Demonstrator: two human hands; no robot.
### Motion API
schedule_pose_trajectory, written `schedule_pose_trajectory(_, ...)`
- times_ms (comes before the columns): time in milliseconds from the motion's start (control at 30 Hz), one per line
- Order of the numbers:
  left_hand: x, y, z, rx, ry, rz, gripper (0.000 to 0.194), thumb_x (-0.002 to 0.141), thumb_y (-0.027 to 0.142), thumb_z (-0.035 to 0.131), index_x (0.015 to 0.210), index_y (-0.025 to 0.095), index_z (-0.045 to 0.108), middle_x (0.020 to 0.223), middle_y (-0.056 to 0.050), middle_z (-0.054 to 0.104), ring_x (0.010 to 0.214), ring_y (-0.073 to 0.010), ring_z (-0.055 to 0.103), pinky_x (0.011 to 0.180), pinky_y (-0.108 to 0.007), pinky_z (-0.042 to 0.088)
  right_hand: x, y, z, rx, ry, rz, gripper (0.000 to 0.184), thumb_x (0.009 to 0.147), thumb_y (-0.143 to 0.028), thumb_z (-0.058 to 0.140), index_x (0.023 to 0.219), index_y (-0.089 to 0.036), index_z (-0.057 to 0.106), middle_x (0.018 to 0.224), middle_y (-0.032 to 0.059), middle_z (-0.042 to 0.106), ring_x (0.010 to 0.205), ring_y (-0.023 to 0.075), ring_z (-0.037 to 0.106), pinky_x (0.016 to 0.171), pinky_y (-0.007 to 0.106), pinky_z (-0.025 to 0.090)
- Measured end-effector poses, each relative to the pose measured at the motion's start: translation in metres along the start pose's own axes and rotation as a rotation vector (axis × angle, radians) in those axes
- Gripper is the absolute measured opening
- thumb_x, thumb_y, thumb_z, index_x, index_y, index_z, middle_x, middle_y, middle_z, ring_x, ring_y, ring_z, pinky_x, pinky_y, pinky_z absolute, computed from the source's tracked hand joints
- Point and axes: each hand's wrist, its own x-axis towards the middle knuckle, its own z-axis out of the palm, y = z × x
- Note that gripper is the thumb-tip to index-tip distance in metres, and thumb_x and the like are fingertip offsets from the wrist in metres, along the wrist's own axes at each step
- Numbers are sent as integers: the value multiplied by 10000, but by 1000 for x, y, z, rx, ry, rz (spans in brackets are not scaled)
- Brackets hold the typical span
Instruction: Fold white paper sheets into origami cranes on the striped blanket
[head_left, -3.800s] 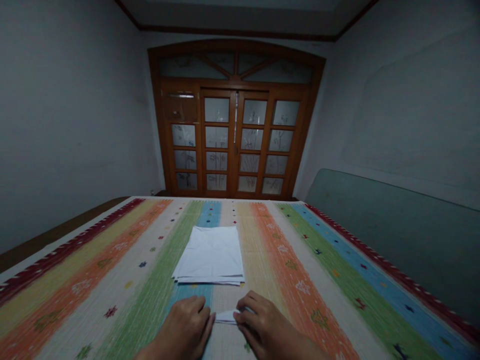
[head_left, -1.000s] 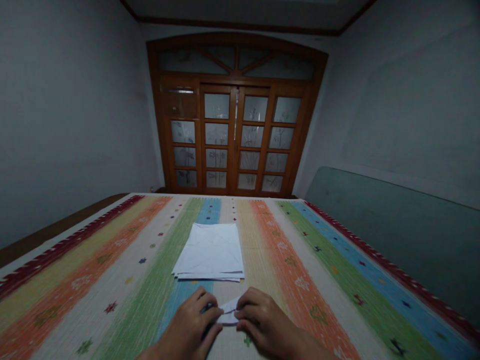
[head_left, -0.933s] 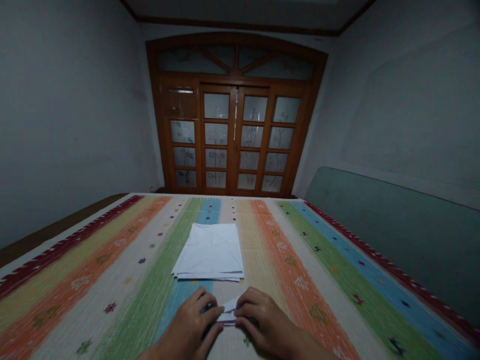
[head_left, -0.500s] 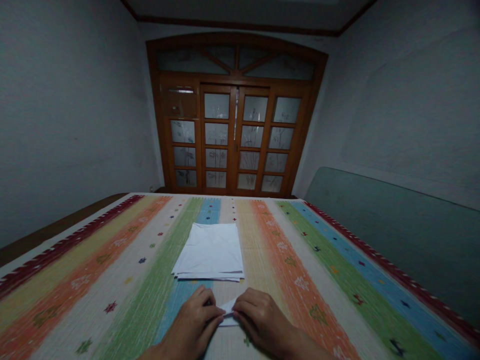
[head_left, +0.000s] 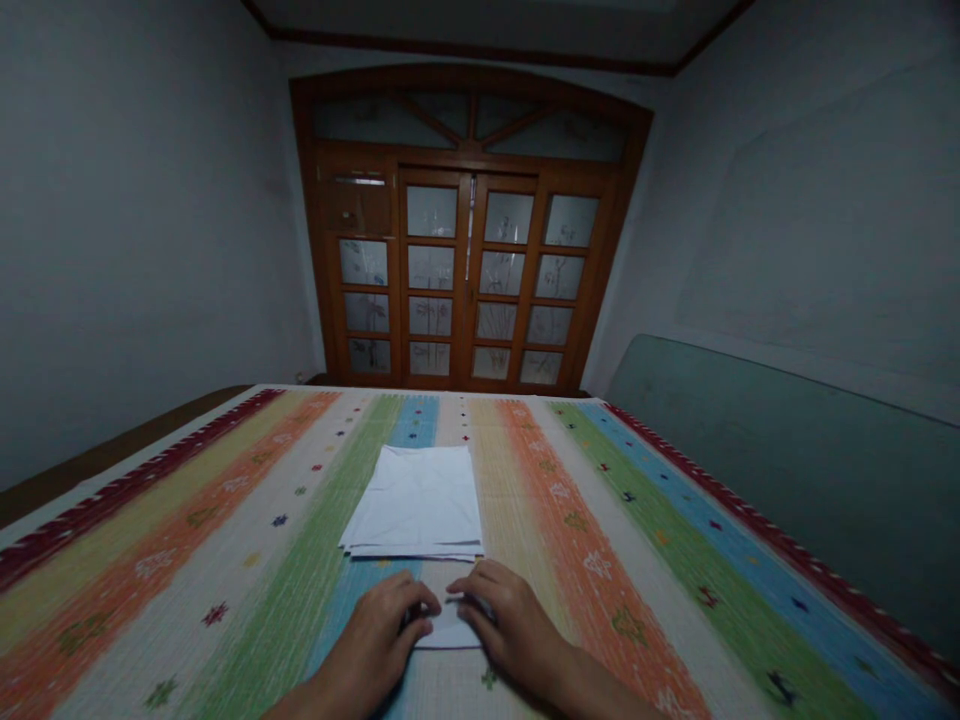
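A small folded piece of white paper (head_left: 444, 632) lies on the striped cloth (head_left: 225, 560) near the front edge. My left hand (head_left: 382, 630) presses on its left side with bent fingers. My right hand (head_left: 506, 625) holds down its right side, fingers curled over the fold. Both hands hide most of the piece. Just beyond them lies a stack of white paper sheets (head_left: 416, 500), apart from my hands.
The colourful striped cloth covers a wide surface running to a wooden glazed door (head_left: 469, 285) at the far wall. A green-grey panel (head_left: 787, 470) stands along the right side. A wooden floor strip (head_left: 112, 455) shows on the left.
My hands have shifted a little left and forward, and the raised paper flap between them now lies flatter under my fingers. The stack has not moved.
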Motion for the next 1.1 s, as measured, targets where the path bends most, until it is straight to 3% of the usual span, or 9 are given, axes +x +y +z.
schedule_pose_trajectory(267, -11, 9, 2, 177, 21, 37, 170, 918, 123, 643, 973, 227, 766, 958, -71, 682, 871, -252, 700, 778, -346, 543, -1, -2, -5, -26, -41, 80, 264, 854, -76, 720, 1076, -211, 767, 1063, 80, 670, 1017, 236, 640, 891, 346, 525)
schedule_pose_trajectory(333, -13, 8, 3, 175, 42, 57, 145, 900, 146, 683, 994, 233, 750, 980, -69, 679, 889, -262, 697, 794, -359, 547, 0, -5, -8, -19, -58, 94, 278, 830, -63, 732, 1066, -207, 759, 1070, 78, 669, 1019, 236, 637, 896, 344, 521)
schedule_pose_trajectory(467, -12, 7, 4, 143, 58, 61, 295, 869, 106, 702, 1116, 267, 715, 1033, -60, 678, 954, -274, 686, 842, -385, 548, 1, -9, -11, -16, -49, 100, 281, 797, -33, 715, 1020, -204, 709, 1037, 64, 679, 997, 232, 628, 885, 340, 506)
schedule_pose_trajectory(567, -10, 9, 3, 124, 44, 53, 254, 877, 110, 694, 1079, 261, 715, 1023, -55, 677, 958, -268, 680, 844, -383, 548, -1, -7, -6, -9, -15, 75, 259, 783, -19, 683, 967, -200, 670, 975, 49, 692, 925, 216, 634, 829, 315, 498)
schedule_pose_trajectory(700, -10, 12, 1, 103, 60, 83, 117, 890, 121, 677, 940, 225, 695, 959, -44, 692, 908, -244, 685, 790, -332, 549, -6, -3, 1, -11, 43, -10, 221, 791, -26, 644, 929, -198, 651, 885, 41, 711, 811, 202, 646, 729, 291, 474)
schedule_pose_trajectory(900, -11, 11, -1, 74, 159, 255, 176, 904, 66, 580, 941, 226, 642, 869, -24, 727, 785, -208, 710, 677, -270, 550, -5, -4, -2, -75, 173, -247, 144, 910, -87, 556, 927, -210, 629, 803, 56, 705, 741, 211, 632, 663, 301, 448)
schedule_pose_trajectory(1100, -11, 9, -4, 157, 266, 434, 189, 1014, 125, 465, 951, 209, 622, 840, -43, 719, 727, -187, 706, 657, -248, 569, -3, -8, -8, -49, 285, -365, 192, 892, -43, 516, 940, -207, 602, 859, 79, 696, 795, 221, 627, 700, 321, 489)
